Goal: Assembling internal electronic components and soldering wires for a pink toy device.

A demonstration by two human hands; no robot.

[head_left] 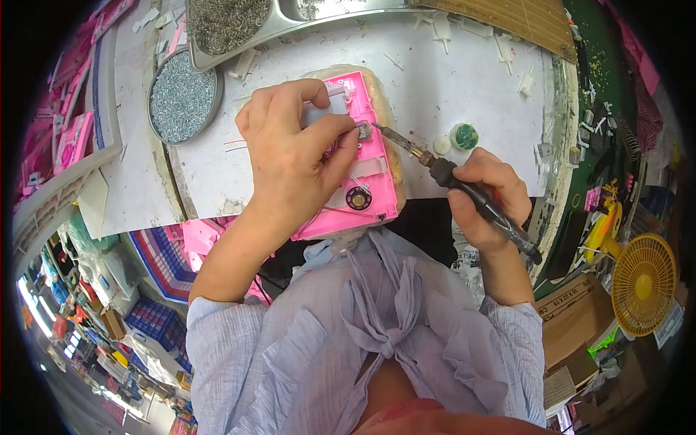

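A pink plastic housing (375, 170) lies on a pale padded block (389, 94) at the table's near edge. Inside it are a round black speaker (358, 198), thin wires and a small grey metal part (365, 131). My left hand (286, 141) rests over the housing's left side, thumb and fingers pinched together beside that metal part; whatever lies between the fingertips is hidden. In my right hand (496, 192) is a soldering iron (475, 192), gripped by its dark handle. Its tip points up and left, close to the metal part; whether they touch I cannot tell.
To the right of the housing stand a small jar with green contents (464, 136) and a white cap (441, 144). A round tin of screws (217, 101) sits at the left. Behind are a metal tray (283, 30) of small springs, a wooden board (522, 25) and scattered white plastic pieces (504, 51).
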